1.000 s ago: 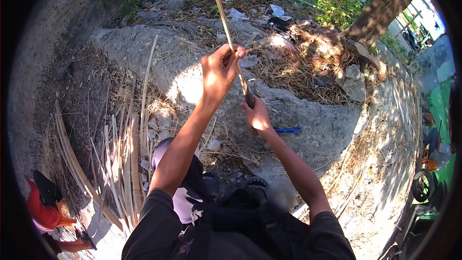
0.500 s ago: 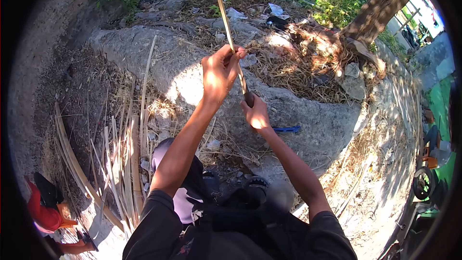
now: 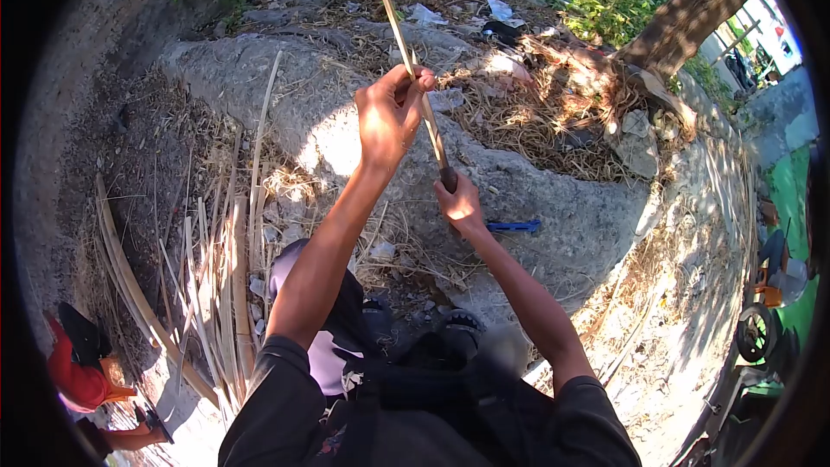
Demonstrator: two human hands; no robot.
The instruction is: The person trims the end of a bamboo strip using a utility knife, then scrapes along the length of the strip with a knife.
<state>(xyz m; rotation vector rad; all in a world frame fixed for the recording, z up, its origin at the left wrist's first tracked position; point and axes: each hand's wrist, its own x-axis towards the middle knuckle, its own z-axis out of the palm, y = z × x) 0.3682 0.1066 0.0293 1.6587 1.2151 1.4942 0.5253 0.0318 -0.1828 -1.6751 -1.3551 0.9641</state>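
Note:
A long, pale bamboo strip [image 3: 386, 2] slants up and away through the top of the head view. My left hand [image 3: 389, 117] pinches it between thumb and fingertips. My right hand [image 3: 460, 206] is closed round the dark handle [image 3: 448, 177] of what looks like a knife. Its narrow blade [image 3: 433, 130] runs up along the strip towards my left fingers, and a thin point shows just beyond them. Where blade and strip meet is partly hidden by my left hand.
Bamboo strips [image 3: 238, 285] lie at the left. Under my hands is a rough stone ledge [image 3: 553, 199] with a slim blue object [image 3: 513, 226] beside my right wrist. Dry shavings and a tree trunk [image 3: 692, 13] stand beyond. Someone in red [image 3: 73, 367] is at the lower left.
My left hand has shifted slightly up and left along with the strip, and a thin point now shows past its fingers. My right hand stays almost in place.

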